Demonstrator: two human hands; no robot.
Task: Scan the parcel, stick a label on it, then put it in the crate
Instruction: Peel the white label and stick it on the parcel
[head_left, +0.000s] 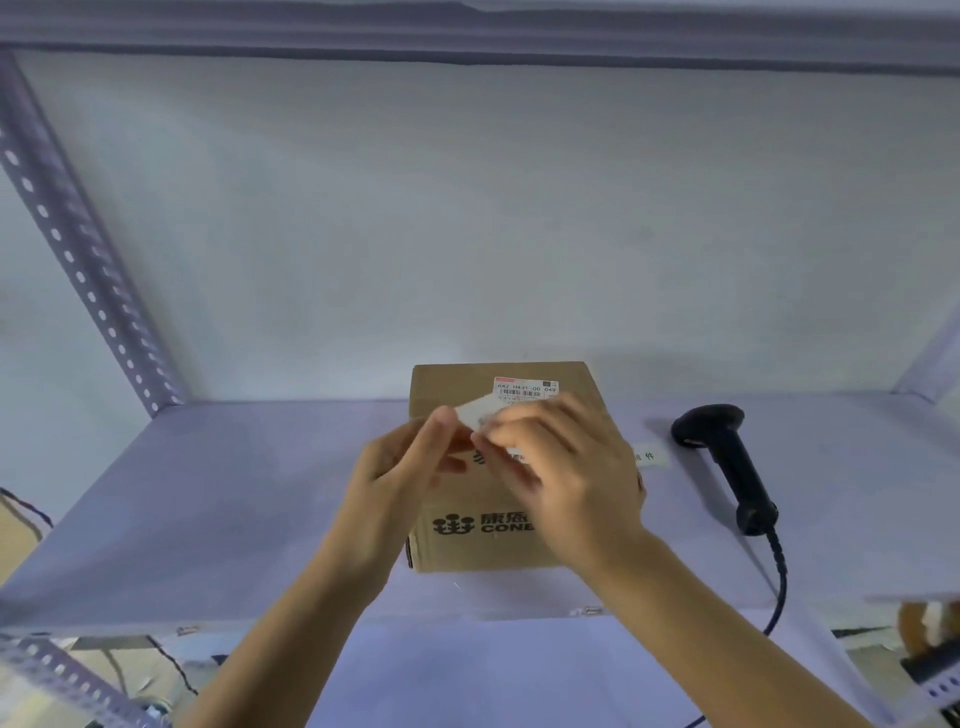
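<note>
Both hands meet above the box (498, 467): left hand (400, 483) and right hand (566, 478) each pinch a small white label (475, 410) between thumb and fingertips, holding it just over the box top. Beneath the hands the box sits on the shelf (208, 493), and a printed sticker (525, 388) lies on its top just beyond the fingers. Right of the right hand, well apart, a black scanner (727, 457) lies on the shelf with its cable (779, 587) trailing off the near edge

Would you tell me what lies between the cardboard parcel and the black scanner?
In the head view, only a small white tag on the shelf lies between parcel and scanner.
</note>
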